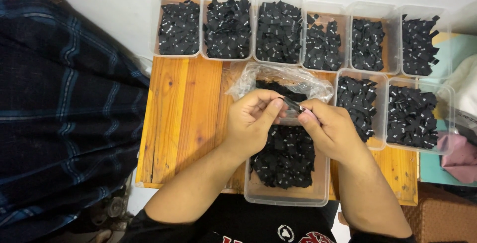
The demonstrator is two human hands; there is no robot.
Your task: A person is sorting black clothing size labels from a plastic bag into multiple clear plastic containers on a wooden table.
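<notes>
My left hand (pixel 253 121) and my right hand (pixel 330 129) meet over a clear plastic tub (pixel 285 196) filled with small black fabric labels (pixel 285 156). Both hands pinch one small black label (pixel 294 105) between thumbs and fingertips, held above the tub. Just behind the hands lies a crumpled clear plastic bag (pixel 278 76) with more black labels inside it. The tub sits at the near edge of a low wooden table (pixel 184 119).
Several clear tubs of black labels line the table's far edge (pixel 226 22) and right side (pixel 412 116). A dark blue plaid cloth (pixel 59 109) covers the left. A pink cloth (pixel 459 156) and a brown woven surface (pixel 442 215) lie at the right.
</notes>
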